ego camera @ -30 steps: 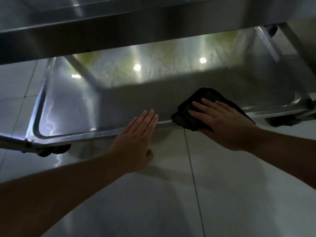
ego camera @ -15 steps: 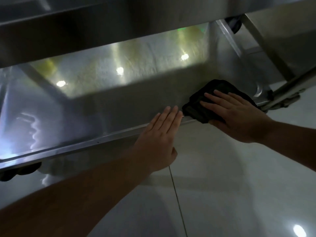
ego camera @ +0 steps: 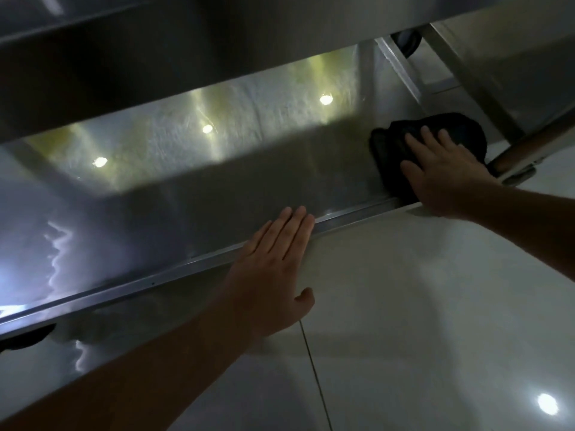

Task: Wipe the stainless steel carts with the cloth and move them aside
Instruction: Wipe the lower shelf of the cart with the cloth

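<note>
nearest: pale tiled floor (ego camera: pixel 420 306), glossy, one ceiling light mirrored in it low right. both forearms reach out over it toward the cart

left hand (ego camera: pixel 273 272): fingers straight and together, holding nothing, fingertips laid on the front rim (ego camera: pixel 174 272) of the cart's lower shelf (ego camera: pixel 217 188). reads as bracing the cart while the other hand works

right hand (ego camera: pixel 448 175): fingers spread flat, pressing the black cloth (ego camera: pixel 466 129) down; not curled round it, so a flat press and not a clench. cloth is bunched at the right end of the lower shelf, near the corner, its near part draped over the front rim

beyond that: shelf surface is steel, streaky, three ceiling lights reflected across its middle. cannot tell from the sheen which parts are already wiped. upright leg (ego camera: pixel 401 73) at the far right corner, a dark caster (ego camera: pixel 407 42) behind it, another caster (ego camera: pixel 25 337) under the near left edge, mostly hidden

farthest and above: underside and lip of the upper shelf (ego camera: pixel 155 57) fills the top of view, dark

judgement on progress: wiping is under way on the lower shelf, cloth at its right end. no sign either way on the upper shelf. only one cart in view here; moving it aside is not done, and any other carts are out of sight, so the larger part of the task looks to remain
</note>
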Demonstrator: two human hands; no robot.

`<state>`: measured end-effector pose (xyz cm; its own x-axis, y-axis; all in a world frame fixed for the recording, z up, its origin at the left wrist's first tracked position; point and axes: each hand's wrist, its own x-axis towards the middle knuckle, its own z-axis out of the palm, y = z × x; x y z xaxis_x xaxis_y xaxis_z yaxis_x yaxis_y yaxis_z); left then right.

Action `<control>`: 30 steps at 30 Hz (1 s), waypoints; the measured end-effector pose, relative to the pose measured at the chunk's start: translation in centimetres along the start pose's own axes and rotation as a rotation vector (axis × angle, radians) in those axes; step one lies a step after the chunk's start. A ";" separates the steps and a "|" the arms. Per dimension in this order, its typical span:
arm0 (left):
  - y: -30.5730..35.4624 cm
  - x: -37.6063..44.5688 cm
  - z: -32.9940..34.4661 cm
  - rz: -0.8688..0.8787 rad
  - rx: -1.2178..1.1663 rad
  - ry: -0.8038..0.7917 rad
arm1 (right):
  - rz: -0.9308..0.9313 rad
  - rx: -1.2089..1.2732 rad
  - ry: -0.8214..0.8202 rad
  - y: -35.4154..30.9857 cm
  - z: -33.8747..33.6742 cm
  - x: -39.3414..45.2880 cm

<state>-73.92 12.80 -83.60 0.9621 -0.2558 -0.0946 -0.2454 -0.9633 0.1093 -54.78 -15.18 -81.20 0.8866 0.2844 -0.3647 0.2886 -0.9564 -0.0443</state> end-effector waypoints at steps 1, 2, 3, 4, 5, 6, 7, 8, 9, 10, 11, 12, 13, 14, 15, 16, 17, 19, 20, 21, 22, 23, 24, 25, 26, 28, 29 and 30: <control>0.0 0.0 -0.1 0.004 -0.006 0.000 | 0.026 0.037 0.026 -0.5 -0.4 1.1; -0.1 -0.1 -0.1 0.008 -0.010 -0.001 | 0.041 0.082 0.070 -1.1 -1.0 2.3; -0.1 -0.1 -0.2 0.012 -0.009 -0.001 | 0.045 0.125 0.116 -1.7 -1.6 3.5; -0.1 -0.1 -0.2 0.016 -0.006 -0.002 | 0.039 0.152 0.152 -2.3 -2.3 4.8; -0.2 -0.1 -0.2 0.019 -0.001 -0.007 | 0.029 0.164 0.170 -2.8 -3.0 6.1; -0.2 -0.1 -0.2 0.023 0.003 -0.016 | 0.019 0.167 0.172 -3.3 -3.7 7.4; -0.2 -0.1 -0.2 0.024 0.005 -0.021 | 0.011 0.162 0.168 -3.6 -4.3 8.7; -0.2 -0.1 -0.1 0.025 0.005 -0.023 | 0.005 0.155 0.164 -3.6 -4.8 9.8; -0.2 -0.1 0.0 0.026 0.003 -0.025 | -0.002 0.152 0.158 -3.7 -5.2 10.5; -0.2 -0.1 0.0 0.027 0.001 -0.027 | -0.012 0.154 0.152 -3.7 -5.4 10.8; -0.2 0.0 0.0 0.027 -0.001 -0.026 | -0.026 0.160 0.147 -3.6 -5.4 10.8; -0.2 0.0 0.1 0.028 -0.005 -0.022 | -0.040 0.165 0.148 -3.5 -5.2 10.3; -0.2 0.0 0.1 0.027 -0.009 -0.016 | -0.053 0.167 0.157 -3.3 -4.8 9.5; -0.1 0.0 0.1 0.026 -0.013 -0.015 | -0.061 0.166 0.177 -3.0 -4.3 8.6; 0.0 0.0 0.1 0.027 -0.019 -0.016 | -0.052 0.164 0.208 -2.7 -3.6 7.5; 0.0 0.0 0.1 0.027 -0.025 -0.015 | -0.019 0.172 0.246 -2.4 -2.9 6.7; 0.0 0.0 0.1 0.025 -0.031 -0.011 | 0.032 0.179 0.275 -2.4 -2.4 6.1; 0.1 0.0 0.1 0.025 -0.038 -0.007 | 0.143 0.210 0.273 -3.4 -2.2 6.1; 0.1 -0.1 0.1 0.024 -0.036 -0.005 | 0.191 0.234 0.256 -4.6 -2.4 6.5; 0.1 -0.1 0.2 0.023 -0.033 -0.006 | 0.217 0.251 0.245 -6.2 -2.7 7.0; 0.1 -0.1 0.2 0.021 -0.030 -0.010 | 0.203 0.247 0.245 -8.4 -2.8 7.3; 0.0 -0.2 0.2 0.023 -0.030 -0.016 | 0.144 0.220 0.255 -10.9 -2.7 7.5; -0.1 -0.2 0.3 0.023 -0.030 -0.022 | 0.042 0.182 0.265 -13.9 -2.4 7.6; -0.2 -0.1 0.3 0.020 -0.026 -0.028 | -0.088 0.156 0.262 -17.0 -2.1 7.6; -0.3 -0.1 0.3 0.022 -0.019 -0.035 | -0.220 0.147 0.237 -19.9 -1.7 7.3; -0.5 0.0 0.4 0.033 -0.001 -0.035 | -0.426 0.142 0.155 -23.3 -1.1 6.8; -0.5 0.0 0.3 0.038 0.001 -0.035 | -0.489 0.138 0.135 -23.6 -0.8 6.6; -0.5 0.0 0.3 0.044 0.000 -0.038 | -0.527 0.132 0.139 -22.9 -0.8 6.6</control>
<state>-73.84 13.24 -83.99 0.9452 -0.3009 -0.1269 -0.2874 -0.9510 0.1143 -55.27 8.67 -81.88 0.6764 0.7238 -0.1365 0.6658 -0.6800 -0.3069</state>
